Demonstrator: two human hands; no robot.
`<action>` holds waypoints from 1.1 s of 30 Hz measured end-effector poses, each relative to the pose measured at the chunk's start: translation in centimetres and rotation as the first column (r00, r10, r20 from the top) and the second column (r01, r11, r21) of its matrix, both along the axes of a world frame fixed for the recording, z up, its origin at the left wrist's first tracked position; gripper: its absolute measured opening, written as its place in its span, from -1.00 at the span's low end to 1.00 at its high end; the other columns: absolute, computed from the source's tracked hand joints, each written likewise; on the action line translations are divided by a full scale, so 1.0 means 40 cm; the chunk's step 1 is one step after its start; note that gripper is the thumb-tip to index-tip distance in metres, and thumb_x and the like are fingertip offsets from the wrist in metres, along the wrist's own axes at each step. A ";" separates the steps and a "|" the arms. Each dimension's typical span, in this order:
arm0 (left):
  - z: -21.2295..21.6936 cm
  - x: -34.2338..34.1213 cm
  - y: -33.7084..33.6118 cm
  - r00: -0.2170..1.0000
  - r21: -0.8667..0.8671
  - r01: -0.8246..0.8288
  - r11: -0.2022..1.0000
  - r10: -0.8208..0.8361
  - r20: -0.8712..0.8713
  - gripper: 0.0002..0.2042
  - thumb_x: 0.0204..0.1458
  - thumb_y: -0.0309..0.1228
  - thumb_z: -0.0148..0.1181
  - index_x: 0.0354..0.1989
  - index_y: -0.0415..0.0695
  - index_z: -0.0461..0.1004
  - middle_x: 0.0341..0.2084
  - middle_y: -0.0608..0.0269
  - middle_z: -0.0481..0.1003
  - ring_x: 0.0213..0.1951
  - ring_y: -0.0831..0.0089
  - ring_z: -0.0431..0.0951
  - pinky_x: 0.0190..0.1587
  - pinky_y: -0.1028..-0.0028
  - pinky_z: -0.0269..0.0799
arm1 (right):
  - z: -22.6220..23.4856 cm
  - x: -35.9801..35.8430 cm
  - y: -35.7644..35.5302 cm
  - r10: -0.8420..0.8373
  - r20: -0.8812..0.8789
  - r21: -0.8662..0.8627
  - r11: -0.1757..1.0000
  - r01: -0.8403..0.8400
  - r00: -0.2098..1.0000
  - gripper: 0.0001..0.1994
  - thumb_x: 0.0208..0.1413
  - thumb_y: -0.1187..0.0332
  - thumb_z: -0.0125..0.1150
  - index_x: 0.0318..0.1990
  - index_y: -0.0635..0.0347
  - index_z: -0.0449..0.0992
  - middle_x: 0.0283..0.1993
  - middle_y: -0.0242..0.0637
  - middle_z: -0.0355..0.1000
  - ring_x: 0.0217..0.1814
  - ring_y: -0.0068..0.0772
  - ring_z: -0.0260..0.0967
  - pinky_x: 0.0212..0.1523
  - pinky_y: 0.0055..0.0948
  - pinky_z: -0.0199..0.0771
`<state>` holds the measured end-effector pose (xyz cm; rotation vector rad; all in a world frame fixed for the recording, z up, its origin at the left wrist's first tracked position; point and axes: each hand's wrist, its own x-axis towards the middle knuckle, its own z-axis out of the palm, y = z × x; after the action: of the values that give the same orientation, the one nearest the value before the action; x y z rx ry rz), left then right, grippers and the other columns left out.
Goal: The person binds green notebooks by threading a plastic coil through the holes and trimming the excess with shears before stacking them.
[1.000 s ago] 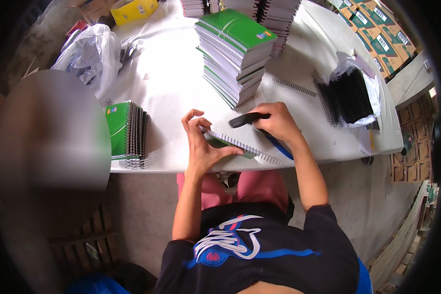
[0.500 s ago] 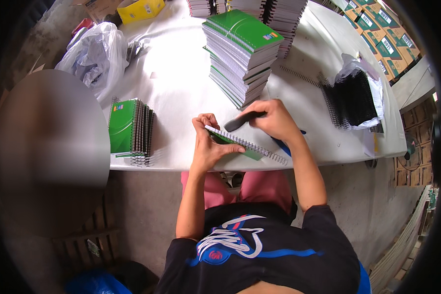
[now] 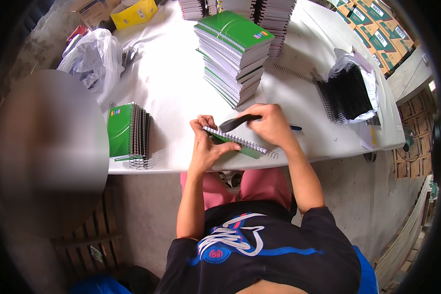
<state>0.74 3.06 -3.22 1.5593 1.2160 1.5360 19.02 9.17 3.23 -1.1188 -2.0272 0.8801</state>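
Note:
Near the table's front edge, my left hand [image 3: 208, 149] grips a green notebook [image 3: 247, 149] at a tilt, thumb across its cover. A dark spiral coil [image 3: 245, 143] runs through the holes along its upper edge, and its loose end sticks out past the right corner. My right hand [image 3: 272, 125] is closed around a dark tool [image 3: 237, 122] with a broad, rounded tip. That tip rests at or close to the coil near the notebook's left end; exact contact I cannot tell. A blue pen-like thing [image 3: 295, 128] lies beside my right wrist, partly hidden.
A tall stack of green notebooks [image 3: 235, 59] stands ahead, with bound books [image 3: 274, 24] behind it. Coil-bound green notebooks [image 3: 122, 128] lie at left by a blurred shape. Black coils [image 3: 350, 93] sit in plastic at right. A plastic bag [image 3: 100, 59] lies far left.
The coil's loose end past the notebook's right corner looks a little shorter. Both hands keep their grips, and the tool's tip stays near the left end. The whole view has shifted slightly.

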 end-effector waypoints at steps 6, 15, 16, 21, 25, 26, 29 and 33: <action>0.035 0.006 -0.019 0.906 0.031 -0.033 0.999 0.016 0.424 -0.71 -0.01 -0.55 0.25 -0.21 -0.15 0.23 -0.32 0.35 0.28 -0.28 0.59 0.24 -0.13 0.60 0.19 | -0.030 0.231 0.043 -0.508 0.239 0.433 0.818 0.378 0.827 -0.56 -0.06 0.52 0.15 0.07 0.08 0.43 0.11 -0.13 0.32 0.12 -0.03 0.27 0.12 -0.26 0.26; 0.095 0.007 -0.074 0.901 0.198 -0.420 0.886 0.381 0.206 -0.24 -0.15 -0.67 0.33 0.27 -0.14 0.07 -0.39 0.21 0.51 -0.28 0.56 0.47 -0.13 0.57 0.33 | -0.111 0.161 -0.179 -0.384 0.450 0.455 0.875 0.164 0.806 -0.56 0.13 0.10 0.08 0.17 -0.12 0.35 0.09 -0.16 0.25 0.10 -0.05 0.19 0.15 -0.03 0.07; 0.105 0.008 -0.078 0.894 0.191 -0.431 0.882 0.389 0.221 -0.23 -0.14 -0.67 0.33 0.27 -0.14 0.05 -0.40 0.21 0.51 -0.28 0.56 0.47 -0.12 0.57 0.33 | -0.115 0.155 -0.180 -0.385 0.409 0.447 0.875 0.186 0.827 -0.58 0.14 0.11 0.08 0.16 -0.11 0.36 0.06 -0.16 0.26 0.07 -0.07 0.20 0.13 -0.05 0.09; 0.120 0.014 -0.092 0.866 0.181 -0.473 0.862 0.417 0.277 -0.15 -0.16 -0.65 0.35 0.31 -0.19 -0.06 -0.41 0.22 0.55 -0.31 0.53 0.47 -0.17 0.57 0.31 | -0.022 0.052 -0.214 -0.245 0.062 0.338 0.917 0.210 0.968 -0.64 0.14 0.16 0.10 0.09 -0.06 0.44 -0.06 -0.17 0.30 -0.03 -0.16 0.23 0.04 -0.19 0.16; 0.122 0.018 -0.106 0.837 0.079 -0.487 0.870 0.440 0.325 -0.22 -0.14 -0.66 0.33 0.25 -0.19 0.00 -0.38 0.19 0.56 -0.35 0.54 0.45 -0.18 0.57 0.31 | 0.074 -0.017 -0.239 -0.139 0.079 0.410 0.907 0.095 0.987 -0.64 0.11 0.16 0.14 0.08 -0.08 0.46 -0.05 -0.22 0.30 -0.02 -0.20 0.23 0.02 -0.25 0.14; 0.125 0.020 -0.106 0.838 0.080 -0.498 0.863 0.455 0.302 -0.25 -0.14 -0.65 0.32 0.23 -0.19 0.02 -0.37 0.18 0.56 -0.35 0.54 0.44 -0.19 0.58 0.30 | 0.087 -0.024 -0.240 -0.107 0.079 0.423 0.904 0.064 0.991 -0.64 0.11 0.16 0.14 0.07 -0.08 0.46 -0.05 -0.22 0.30 -0.01 -0.20 0.23 0.02 -0.26 0.14; 0.128 0.018 -0.109 0.847 0.138 -0.524 0.841 0.497 0.189 -0.33 -0.11 -0.63 0.31 0.18 -0.18 0.06 -0.32 0.15 0.57 -0.37 0.55 0.39 -0.22 0.58 0.27 | 0.115 -0.042 -0.248 -0.050 0.065 0.392 0.920 0.021 0.997 -0.64 0.10 0.16 0.15 0.06 -0.08 0.47 -0.05 -0.22 0.31 -0.01 -0.21 0.24 0.01 -0.26 0.12; 0.144 0.017 -0.111 0.854 0.301 -0.499 0.812 0.519 0.016 -0.37 -0.07 -0.61 0.27 0.16 -0.18 0.06 -0.27 0.13 0.58 -0.37 0.57 0.34 -0.24 0.57 0.23 | 0.120 -0.056 -0.243 -0.059 0.082 0.406 0.913 0.021 0.995 -0.65 0.10 0.16 0.14 0.06 -0.08 0.47 -0.06 -0.22 0.31 -0.01 -0.21 0.24 0.00 -0.25 0.13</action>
<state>1.41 -1.36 2.52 1.5490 1.5968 2.1064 16.76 -0.56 8.02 -0.9740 -2.1253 0.3619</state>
